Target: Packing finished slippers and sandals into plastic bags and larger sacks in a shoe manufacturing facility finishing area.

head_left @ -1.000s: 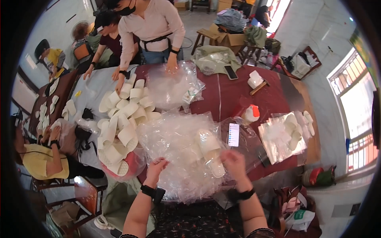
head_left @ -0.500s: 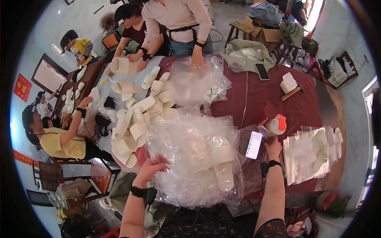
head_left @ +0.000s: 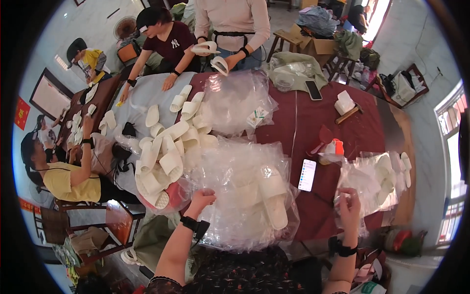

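My left hand [head_left: 201, 202] is closed at the left edge of a heap of clear plastic bags [head_left: 230, 215]; whether anything is pinched in it is hidden. On the heap lies a pair of cream slippers [head_left: 275, 201], seen through clear plastic. My right hand [head_left: 348, 206] has its fingertips pinched together on a crumpled clear plastic bag [head_left: 363, 226], just left of a stack of bagged slippers [head_left: 384, 179]. A lit white phone [head_left: 307, 175] lies between my hands. Beyond it sits an orange-and-white object [head_left: 338, 146], beside a dark red piece [head_left: 323, 136].
Loose cream slippers [head_left: 171, 161] pile up at the left. Another bag stack [head_left: 235, 105] lies farther off. A hammer [head_left: 348, 113], white block [head_left: 344, 103] and dark phone [head_left: 313, 90] rest at the back right. Co-workers stand or sit left and across; one holds slippers [head_left: 204, 47].
My right hand has moved from the orange-and-white object right and down to the bagged stack. My left fingers have closed. The co-worker across has lifted a hand off the bags and holds slippers.
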`<move>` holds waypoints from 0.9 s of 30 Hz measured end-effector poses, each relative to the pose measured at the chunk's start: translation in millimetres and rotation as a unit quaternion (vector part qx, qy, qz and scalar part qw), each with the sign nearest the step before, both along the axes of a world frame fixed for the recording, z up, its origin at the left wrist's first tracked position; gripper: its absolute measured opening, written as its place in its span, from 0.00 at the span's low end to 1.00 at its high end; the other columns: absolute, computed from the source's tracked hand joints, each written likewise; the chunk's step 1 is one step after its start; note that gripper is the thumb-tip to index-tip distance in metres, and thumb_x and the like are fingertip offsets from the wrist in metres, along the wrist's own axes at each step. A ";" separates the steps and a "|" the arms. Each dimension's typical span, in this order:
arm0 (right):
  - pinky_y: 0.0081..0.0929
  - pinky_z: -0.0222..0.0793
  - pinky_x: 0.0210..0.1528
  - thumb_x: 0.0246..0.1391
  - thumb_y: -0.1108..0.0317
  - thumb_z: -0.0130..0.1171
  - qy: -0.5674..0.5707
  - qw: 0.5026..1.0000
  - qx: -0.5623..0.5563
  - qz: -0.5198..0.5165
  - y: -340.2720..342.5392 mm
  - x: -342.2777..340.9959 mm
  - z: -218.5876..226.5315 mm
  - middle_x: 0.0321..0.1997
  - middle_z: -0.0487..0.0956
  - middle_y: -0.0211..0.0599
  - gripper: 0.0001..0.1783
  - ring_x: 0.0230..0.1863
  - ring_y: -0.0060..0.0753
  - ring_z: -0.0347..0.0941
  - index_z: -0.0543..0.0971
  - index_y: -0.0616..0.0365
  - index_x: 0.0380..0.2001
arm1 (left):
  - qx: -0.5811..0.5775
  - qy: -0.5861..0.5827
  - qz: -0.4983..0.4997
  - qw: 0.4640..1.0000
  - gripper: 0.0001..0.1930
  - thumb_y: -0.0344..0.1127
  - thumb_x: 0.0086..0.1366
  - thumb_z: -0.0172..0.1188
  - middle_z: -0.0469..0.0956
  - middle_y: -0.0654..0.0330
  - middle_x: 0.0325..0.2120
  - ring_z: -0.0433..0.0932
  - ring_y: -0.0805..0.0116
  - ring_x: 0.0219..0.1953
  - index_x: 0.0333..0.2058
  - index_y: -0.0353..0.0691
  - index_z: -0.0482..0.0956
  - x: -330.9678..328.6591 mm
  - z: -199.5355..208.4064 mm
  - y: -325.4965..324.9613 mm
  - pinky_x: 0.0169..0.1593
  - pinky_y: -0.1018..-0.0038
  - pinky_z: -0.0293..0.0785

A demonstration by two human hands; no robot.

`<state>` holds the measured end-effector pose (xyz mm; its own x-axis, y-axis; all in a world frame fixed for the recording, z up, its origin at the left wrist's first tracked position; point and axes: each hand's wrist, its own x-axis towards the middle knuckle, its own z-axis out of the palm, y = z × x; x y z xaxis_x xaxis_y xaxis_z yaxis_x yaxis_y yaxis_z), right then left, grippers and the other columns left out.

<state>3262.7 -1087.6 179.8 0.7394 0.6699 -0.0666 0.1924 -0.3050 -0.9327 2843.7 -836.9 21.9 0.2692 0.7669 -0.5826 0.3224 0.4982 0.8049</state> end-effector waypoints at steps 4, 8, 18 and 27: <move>0.12 0.60 0.19 0.58 0.74 0.49 0.206 0.961 0.096 0.161 25.5 -90.7 46.7 0.24 0.75 0.28 0.11 0.19 0.11 0.66 0.72 0.59 0.45 | -0.041 -0.045 -0.032 0.998 0.15 0.28 0.49 0.64 0.77 0.61 0.29 0.77 0.71 0.30 0.39 0.34 0.77 -2.0 6.0 5.3 0.35 0.74 0.75; 0.12 0.62 0.21 0.58 0.74 0.51 0.489 0.810 0.078 0.312 55.6 -179.3 96.3 0.34 0.77 0.31 0.15 0.23 0.14 0.69 0.70 0.60 0.48 | -0.090 -0.116 -0.036 0.989 0.18 0.28 0.52 0.61 0.77 0.59 0.34 0.77 0.71 0.35 0.43 0.35 0.76 -15.4 10.3 10.9 0.38 0.72 0.75; 0.09 0.63 0.29 0.57 0.72 0.52 0.601 0.783 0.094 0.132 150.3 -260.9 6.3 0.44 0.75 0.33 0.16 0.36 0.16 0.70 0.69 0.61 0.49 | 0.000 -0.253 -0.235 0.938 0.24 0.35 0.59 0.56 0.74 0.53 0.46 0.75 0.61 0.48 0.53 0.31 0.68 -38.8 21.4 18.2 0.54 0.69 0.70; 0.29 0.70 0.29 0.54 0.73 0.51 -0.089 0.987 0.018 0.132 151.7 -225.0 -117.9 0.32 0.80 0.39 0.11 0.26 0.36 0.76 0.73 0.55 0.42 | -0.366 -0.504 -0.047 0.781 0.31 0.52 0.66 0.49 0.66 0.45 0.56 0.67 0.53 0.57 0.59 0.34 0.60 -64.9 40.4 31.6 0.63 0.63 0.59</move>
<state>3037.6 -935.9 61.9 0.5369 0.8403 0.0755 0.4224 -0.1902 -0.8862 2778.8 -805.3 62.3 0.9092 0.2769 -0.3109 -0.2286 0.9561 0.1831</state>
